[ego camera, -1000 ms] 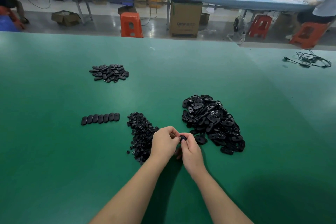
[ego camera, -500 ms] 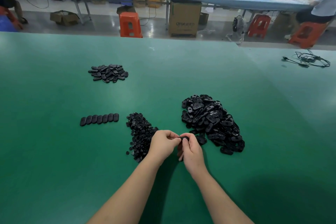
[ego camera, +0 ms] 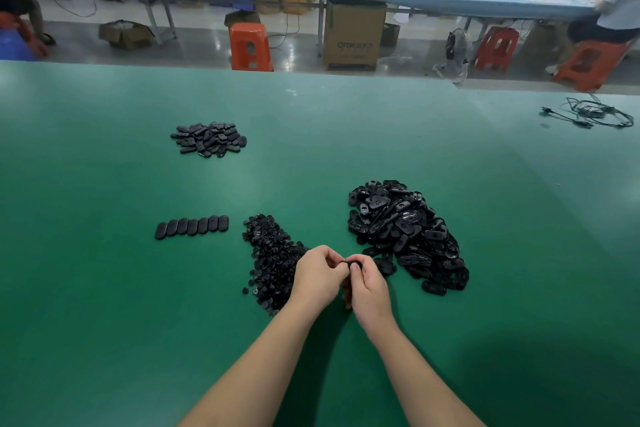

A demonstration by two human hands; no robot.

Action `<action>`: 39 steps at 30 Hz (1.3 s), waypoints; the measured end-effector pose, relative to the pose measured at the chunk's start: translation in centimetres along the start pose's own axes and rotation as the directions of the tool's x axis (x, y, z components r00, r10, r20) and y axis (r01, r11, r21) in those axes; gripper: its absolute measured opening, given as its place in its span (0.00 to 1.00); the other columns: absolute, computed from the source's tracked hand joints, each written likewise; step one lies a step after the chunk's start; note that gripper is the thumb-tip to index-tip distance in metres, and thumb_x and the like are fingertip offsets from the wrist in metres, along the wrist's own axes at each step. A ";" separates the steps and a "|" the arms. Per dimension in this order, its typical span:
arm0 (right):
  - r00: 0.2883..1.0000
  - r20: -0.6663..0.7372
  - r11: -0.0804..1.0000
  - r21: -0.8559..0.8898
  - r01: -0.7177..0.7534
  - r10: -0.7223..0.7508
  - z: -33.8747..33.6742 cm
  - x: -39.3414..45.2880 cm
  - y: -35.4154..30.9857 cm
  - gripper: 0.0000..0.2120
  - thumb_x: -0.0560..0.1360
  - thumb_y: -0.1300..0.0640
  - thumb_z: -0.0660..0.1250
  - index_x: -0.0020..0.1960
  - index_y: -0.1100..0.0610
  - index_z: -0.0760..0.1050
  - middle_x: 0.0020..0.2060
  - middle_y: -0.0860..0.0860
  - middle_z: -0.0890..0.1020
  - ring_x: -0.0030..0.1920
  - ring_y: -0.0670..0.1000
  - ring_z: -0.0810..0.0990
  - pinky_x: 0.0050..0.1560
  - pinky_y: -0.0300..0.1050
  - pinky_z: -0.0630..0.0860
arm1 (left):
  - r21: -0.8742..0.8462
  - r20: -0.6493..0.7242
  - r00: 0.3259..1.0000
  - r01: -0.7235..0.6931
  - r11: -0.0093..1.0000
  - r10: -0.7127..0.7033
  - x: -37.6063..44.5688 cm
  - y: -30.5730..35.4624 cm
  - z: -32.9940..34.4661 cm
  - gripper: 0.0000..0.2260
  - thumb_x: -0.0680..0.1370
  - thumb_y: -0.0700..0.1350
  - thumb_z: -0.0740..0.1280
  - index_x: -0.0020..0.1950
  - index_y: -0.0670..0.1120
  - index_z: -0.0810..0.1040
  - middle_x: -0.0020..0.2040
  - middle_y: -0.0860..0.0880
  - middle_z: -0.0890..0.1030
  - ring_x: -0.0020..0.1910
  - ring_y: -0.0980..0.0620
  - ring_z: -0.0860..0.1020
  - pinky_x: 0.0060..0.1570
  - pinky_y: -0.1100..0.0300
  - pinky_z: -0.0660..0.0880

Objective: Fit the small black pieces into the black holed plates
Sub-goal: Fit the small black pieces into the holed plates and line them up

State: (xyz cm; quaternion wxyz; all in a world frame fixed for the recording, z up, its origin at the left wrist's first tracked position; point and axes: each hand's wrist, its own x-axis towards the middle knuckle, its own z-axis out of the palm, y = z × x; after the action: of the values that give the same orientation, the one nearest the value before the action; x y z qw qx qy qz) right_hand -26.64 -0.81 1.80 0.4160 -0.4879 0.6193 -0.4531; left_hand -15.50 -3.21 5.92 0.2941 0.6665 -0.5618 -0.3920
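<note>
Low in the middle of the frame the left hand (ego camera: 317, 279) and the right hand (ego camera: 367, 286) meet, fingers curled, and together pinch one black holed plate (ego camera: 354, 264) between their fingertips just above the green desk (ego camera: 104, 288). Each grip is closed on that plate; only its upper edge shows between the fingers, so which way its long axis runs cannot be told, nor whether a small piece sits in it. Just left of the left hand, partly hidden by it, lies the heap of small black pieces (ego camera: 270, 260), stretched from upper left to lower right. Just right of the right hand sits the larger heap of holed plates (ego camera: 405, 232), loose and pointing every way. Further left, a row of plates (ego camera: 192, 227) lies side by side, each long axis running away from the viewer, the row itself running left to right. In the upper left of the desk is a small pile of plates (ego camera: 209, 139). At the far right edge lies a tangle of black cable (ego camera: 592, 113). Beyond the desk stand orange stools (ego camera: 250, 47) and a cardboard box (ego camera: 353, 35).
</note>
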 end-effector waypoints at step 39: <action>0.998 0.044 0.998 0.042 0.036 -0.038 0.0 -0.6 -0.5 0.07 0.84 0.57 0.60 0.57 0.47 0.74 0.33 0.47 0.80 0.30 0.46 0.76 0.31 0.43 0.75 | 0.325 -0.588 0.806 0.317 0.891 -0.072 1.7 -12.3 -13.6 0.13 0.77 0.56 0.69 0.50 0.48 0.81 0.45 0.48 0.82 0.41 0.47 0.76 0.53 0.51 0.72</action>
State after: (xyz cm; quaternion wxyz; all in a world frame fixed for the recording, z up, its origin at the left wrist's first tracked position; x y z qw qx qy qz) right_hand -26.43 -0.24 2.28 0.4314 -0.5006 0.5911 -0.4625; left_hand 2.63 -3.13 2.43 0.2573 0.8533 -0.4462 -0.0813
